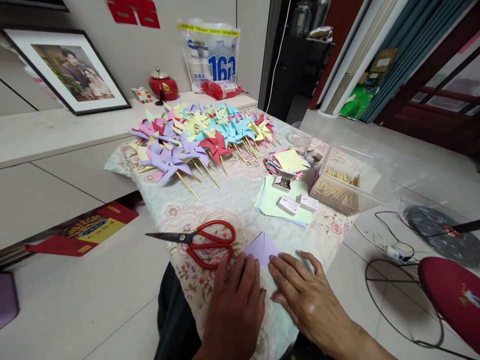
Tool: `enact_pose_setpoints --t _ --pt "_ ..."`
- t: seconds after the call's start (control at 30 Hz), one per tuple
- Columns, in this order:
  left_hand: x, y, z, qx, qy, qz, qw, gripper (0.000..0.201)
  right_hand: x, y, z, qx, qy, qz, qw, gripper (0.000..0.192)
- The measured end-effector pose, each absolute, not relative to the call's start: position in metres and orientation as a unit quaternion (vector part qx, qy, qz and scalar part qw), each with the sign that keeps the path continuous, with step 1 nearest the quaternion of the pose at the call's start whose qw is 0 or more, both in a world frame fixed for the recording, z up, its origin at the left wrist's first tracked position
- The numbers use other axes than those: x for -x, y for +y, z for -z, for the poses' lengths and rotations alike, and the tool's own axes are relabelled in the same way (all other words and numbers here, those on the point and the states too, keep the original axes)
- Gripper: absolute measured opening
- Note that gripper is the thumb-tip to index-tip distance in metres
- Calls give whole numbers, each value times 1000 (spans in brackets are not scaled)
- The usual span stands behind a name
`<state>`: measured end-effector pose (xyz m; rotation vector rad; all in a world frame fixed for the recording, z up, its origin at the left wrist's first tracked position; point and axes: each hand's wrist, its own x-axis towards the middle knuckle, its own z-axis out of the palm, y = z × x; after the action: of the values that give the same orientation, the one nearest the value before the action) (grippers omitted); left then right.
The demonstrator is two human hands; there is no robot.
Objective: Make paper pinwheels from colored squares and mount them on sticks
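Observation:
A purple paper square (263, 246) lies on the flowered tablecloth, a crease or cut running in from its far corner. Flat on its near left part rests my left hand (240, 300), fingers stretched out. My right hand (305, 292) presses on the near right part, fingers extended and thumb apart. Both hands cover the paper's near side. Just left of the paper, red-handled scissors (210, 239) lie with the blades pointing left, close to my left fingertips.
Several finished paper pinwheels (195, 132) on sticks fill the table's far side. Right of them are stacked coloured papers (290, 161), green sheets (277, 204) bearing small boxes (288, 205), and a clear plastic bin (337, 185) of wooden sticks. A red stool (450, 290) stands at right.

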<state>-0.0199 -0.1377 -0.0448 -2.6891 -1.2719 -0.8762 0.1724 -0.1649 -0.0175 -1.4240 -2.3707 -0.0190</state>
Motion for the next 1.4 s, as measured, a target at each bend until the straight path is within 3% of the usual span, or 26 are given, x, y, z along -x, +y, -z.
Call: enact_pose_setpoints --t 0.4,0.83,0.97,1.13,1.2,1.3,1.4 --pt "23 -142 49 846 -442 291 61 30 -186 -165 11 552 -810 19 198 29" --pt "19 -141 45 845 -405 346 50 28 -179 -149 12 632 -695 -222 261 43" --pt "23 -149 39 822 -412 382 -97 35 -178 -154 12 635 -622 -305 342 42" --pt "19 -156 27 577 -486 395 -525 21 -173 -156 9 616 -500 -381 475 38" --pt "16 -151 21 453 -487 373 -646 26 -170 -157 7 597 -484 -395 502 40" --pt "12 -138 12 376 -450 359 -726 34 -165 -159 8 569 -502 -408 509 44" --pt "7 -127 5 351 -475 409 -695 25 -163 -162 11 542 -546 -403 495 48"
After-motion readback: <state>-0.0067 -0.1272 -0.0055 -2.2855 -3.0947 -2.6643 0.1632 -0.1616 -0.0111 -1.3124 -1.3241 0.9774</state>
